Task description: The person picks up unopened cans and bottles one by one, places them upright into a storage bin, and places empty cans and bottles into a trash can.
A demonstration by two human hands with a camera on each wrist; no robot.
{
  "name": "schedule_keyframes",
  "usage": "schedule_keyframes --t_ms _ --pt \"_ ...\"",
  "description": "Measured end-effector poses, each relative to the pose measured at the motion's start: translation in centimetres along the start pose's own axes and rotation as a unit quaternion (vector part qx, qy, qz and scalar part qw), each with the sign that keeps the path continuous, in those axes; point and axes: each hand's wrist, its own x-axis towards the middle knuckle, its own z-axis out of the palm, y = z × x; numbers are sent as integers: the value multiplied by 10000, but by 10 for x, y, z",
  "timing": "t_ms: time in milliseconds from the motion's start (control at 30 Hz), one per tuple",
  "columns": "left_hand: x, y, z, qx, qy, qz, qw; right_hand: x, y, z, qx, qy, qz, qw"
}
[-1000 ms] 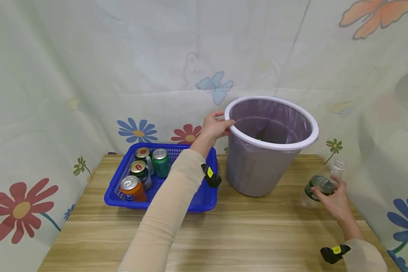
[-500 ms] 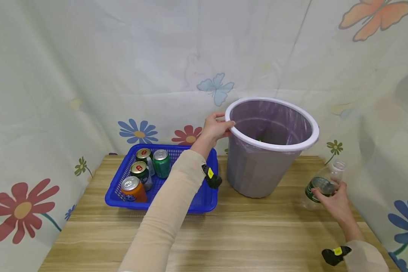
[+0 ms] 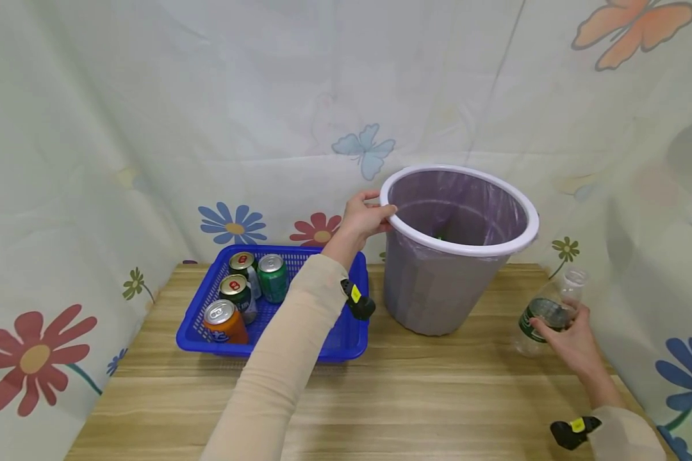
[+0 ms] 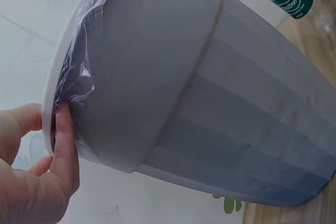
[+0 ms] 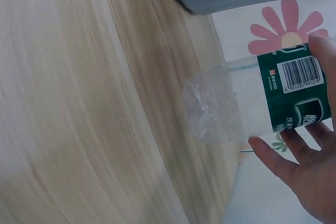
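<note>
My left hand pinches the white rim of a grey trash can, thumb over the edge and fingers underneath. A purple plastic liner covers the inside and folds out under that rim. On the right side of the table, my right hand grips a clear plastic bottle around its green label. The bottle leans to the right, its open neck up and no cap on it. In the right wrist view its bare bottom shows, while the neck lies out of frame.
A blue plastic basket stands left of the can, partly behind my left sleeve. Several drink cans are in it, among them an orange can and a green can. A flowered curtain closes off the back and both sides of the wooden table.
The right hand and the bottle have shifted very slightly to the right. The left hand keeps its hold on the rim, and the basket and cans stay put.
</note>
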Motion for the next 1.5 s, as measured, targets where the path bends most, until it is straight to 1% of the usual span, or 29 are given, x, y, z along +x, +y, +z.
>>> schedule_keyframes --t_ms 167,300,467,633,967,1333,1500 --pt "0 0 0 6 9 -2 10000 0 -3 -5 -231 9 -171 9996" --pt "0 0 0 -3 6 0 10000 0 -7 -9 -275 52 -337 9990" --pt "0 0 0 21 6 -14 10000 1 -10 -16 -423 -26 -498 9979" --pt "1 1 1 36 2 -17 10000 3 -13 -24 -552 -145 -609 9965" --pt "1 0 1 0 10 6 10000 7 -26 -40 -782 -139 -728 9942" --pt "4 0 2 -1 14 34 10000 13 -41 -56 -1072 10 -1063 9885" --pt "3 0 2 -18 -10 9 10000 13 -47 -60 -1175 21 -1099 9870"
